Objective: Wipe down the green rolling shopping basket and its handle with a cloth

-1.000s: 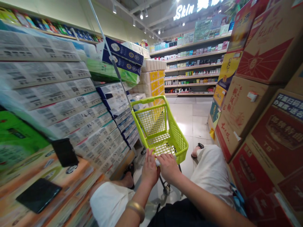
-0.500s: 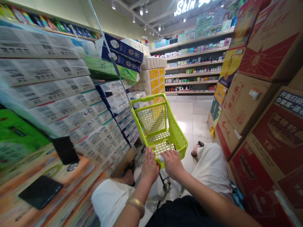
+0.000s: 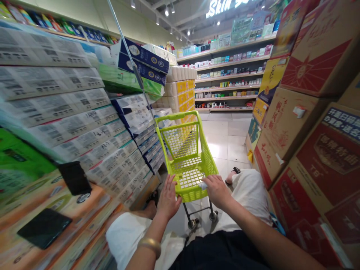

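A small lime-green shopping cart point(image 3: 194, 195) with a mesh basket stands between my knees, its bar handle on the far side. My left hand point(image 3: 168, 198) holds the near left corner of the basket, fingers along the rim and thumb at the front. At the near right corner, my right hand point(image 3: 217, 190) presses a small white cloth or tissue point(image 3: 203, 185) against the rim; most of it is hidden under the fingers. The basket has nothing in it. A thin metal pole point(image 3: 137, 75) rises by the cart's far left corner.
At left, a dark phone point(image 3: 45, 228) and a black stand point(image 3: 75, 178) lie on orange packs point(image 3: 92, 210). Stacked white packs point(image 3: 70, 123) rise behind them. Cardboard cartons point(image 3: 292, 120) line the right side. Stocked shelves point(image 3: 230, 90) stand beyond the tiled floor point(image 3: 218, 138).
The cart's near end has swung a little, showing both front wheels. My hands have moved apart: the left to the left corner, the right toward the right corner with the white cloth.
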`<state>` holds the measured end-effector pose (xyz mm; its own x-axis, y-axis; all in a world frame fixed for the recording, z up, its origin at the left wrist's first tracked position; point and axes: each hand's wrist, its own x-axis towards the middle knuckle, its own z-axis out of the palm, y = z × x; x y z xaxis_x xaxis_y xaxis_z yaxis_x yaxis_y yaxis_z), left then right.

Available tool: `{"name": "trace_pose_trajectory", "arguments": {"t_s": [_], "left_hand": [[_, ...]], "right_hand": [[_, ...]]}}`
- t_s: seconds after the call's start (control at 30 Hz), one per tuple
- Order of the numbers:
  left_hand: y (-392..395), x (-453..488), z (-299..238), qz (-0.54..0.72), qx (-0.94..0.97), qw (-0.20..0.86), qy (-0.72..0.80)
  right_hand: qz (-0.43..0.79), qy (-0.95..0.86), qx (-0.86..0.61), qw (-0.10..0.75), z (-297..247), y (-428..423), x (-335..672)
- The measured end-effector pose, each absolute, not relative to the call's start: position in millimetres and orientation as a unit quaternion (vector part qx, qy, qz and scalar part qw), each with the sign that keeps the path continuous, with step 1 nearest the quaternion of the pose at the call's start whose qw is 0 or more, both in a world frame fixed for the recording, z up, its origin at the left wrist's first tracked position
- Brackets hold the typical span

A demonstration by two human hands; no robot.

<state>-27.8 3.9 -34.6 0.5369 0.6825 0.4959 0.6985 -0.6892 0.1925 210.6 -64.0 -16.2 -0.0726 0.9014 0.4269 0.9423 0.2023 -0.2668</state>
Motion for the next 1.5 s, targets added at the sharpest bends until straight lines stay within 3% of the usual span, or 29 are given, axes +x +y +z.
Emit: {"name": "trace_pose_trajectory", "arguments": {"t_s": [0.33,0.53,0.77,1.07,1.3,1.5], "left_hand": [[14.5,-55.3,-30.7,-0.290,-0.828,0.098,-0.469],[-15.0,-21.3,-20.0,-0.260,-0.875,-0.004,-0.409],[-18.6,-18.8,-0.9,-0.221,-0.864,-0.014,-0.452],[-38.8,-0.9,2.2,-0.209,-0.878,-0.031,-0.428],[-36.7,-4.8,6.6,-0.210,-0.881,-0.047,-0.421],[-29.9,-11.1,6.3,-0.195,-0.887,-0.025,-0.418]], "right_hand": [[-0.015,-0.785,-0.539,0.305,-18.2,-66.3,149.8],[0.037,-0.843,-0.415,0.342,-8.8,-53.1,169.3],[0.030,-0.751,-0.522,0.403,11.5,-16.7,217.4],[0.027,-0.863,-0.413,0.291,7.5,-52.7,185.6],[-0.015,-0.799,-0.505,0.327,18.4,-34.8,206.0],[-0.013,-0.849,-0.450,0.278,8.9,-53.5,154.9]]}}
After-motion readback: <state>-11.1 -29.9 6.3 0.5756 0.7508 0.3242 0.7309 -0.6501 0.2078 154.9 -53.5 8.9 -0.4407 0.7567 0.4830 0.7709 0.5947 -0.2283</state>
